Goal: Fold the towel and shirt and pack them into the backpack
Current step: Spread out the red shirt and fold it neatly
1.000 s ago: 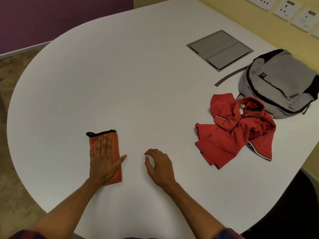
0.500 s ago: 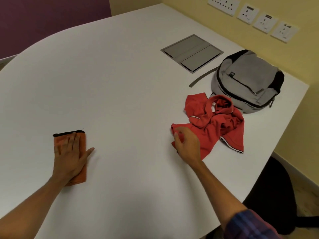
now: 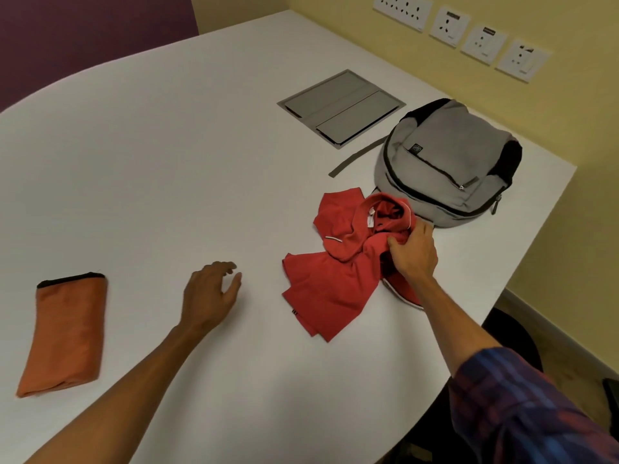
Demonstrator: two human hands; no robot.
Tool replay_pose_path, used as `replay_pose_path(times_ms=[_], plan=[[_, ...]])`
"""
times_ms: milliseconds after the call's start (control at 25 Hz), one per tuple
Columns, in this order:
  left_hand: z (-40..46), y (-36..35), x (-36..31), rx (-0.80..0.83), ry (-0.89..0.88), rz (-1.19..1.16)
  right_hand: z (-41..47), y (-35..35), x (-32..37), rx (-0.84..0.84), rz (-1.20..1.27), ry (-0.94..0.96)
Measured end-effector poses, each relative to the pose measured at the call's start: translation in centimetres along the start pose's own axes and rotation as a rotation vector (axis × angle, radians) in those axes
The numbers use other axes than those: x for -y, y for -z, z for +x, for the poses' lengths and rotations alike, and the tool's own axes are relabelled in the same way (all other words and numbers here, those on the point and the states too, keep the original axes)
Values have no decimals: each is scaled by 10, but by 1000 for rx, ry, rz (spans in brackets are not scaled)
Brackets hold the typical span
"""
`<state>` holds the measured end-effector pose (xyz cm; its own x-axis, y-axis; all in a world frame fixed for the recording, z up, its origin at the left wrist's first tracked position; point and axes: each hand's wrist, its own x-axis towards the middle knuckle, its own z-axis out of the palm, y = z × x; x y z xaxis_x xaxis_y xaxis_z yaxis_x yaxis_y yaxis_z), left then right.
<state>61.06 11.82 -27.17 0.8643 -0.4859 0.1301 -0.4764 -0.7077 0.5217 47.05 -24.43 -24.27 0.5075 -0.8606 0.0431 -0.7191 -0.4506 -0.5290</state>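
On the bench, your right hand (image 3: 413, 251) pinches the crumpled shirt (image 3: 338, 266); your left hand (image 3: 209, 296) hovers relaxed, holding nothing.
Bring the left over, spread the shirt flat before folding; towel (image 3: 67, 333) lies folded far left, backpack (image 3: 449, 162) zipped behind the shirt.

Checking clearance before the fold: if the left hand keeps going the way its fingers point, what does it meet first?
Likely the crumpled red shirt: the left hand points up-right across bare table toward its near edge.

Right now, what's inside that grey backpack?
Nothing can be seen inside: the backpack lies on the table with its zips closed. The shirt sits crumpled beside it, gripped by the right hand.
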Motion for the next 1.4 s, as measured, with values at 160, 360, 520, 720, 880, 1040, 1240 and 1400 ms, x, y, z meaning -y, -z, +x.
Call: replay_pose_path(times_ms=[160,360,520,720,880,1040,1240,1400], plan=[[19,-30,-59,60,-52,-79,45,4,-18,215,30,-15],[37,-50,-117,134,-91,-127,56,-1,-4,241,9,154],[54,-58,-155,298,185,-470,-11,7,36,112,162,470],[69,-51,-170,635,652,-1214,-89,-12,48,151,199,961],[65,-37,-160,481,825,-1288,-97,-23,17,1,-93,913],[65,-20,-161,401,822,-1475,-85,-12,11,-84,-80,639],[70,3,-160,373,753,-1586,-65,33,39,37,349,447],[77,21,-150,332,732,-1845,-61,68,62,29,521,419]])
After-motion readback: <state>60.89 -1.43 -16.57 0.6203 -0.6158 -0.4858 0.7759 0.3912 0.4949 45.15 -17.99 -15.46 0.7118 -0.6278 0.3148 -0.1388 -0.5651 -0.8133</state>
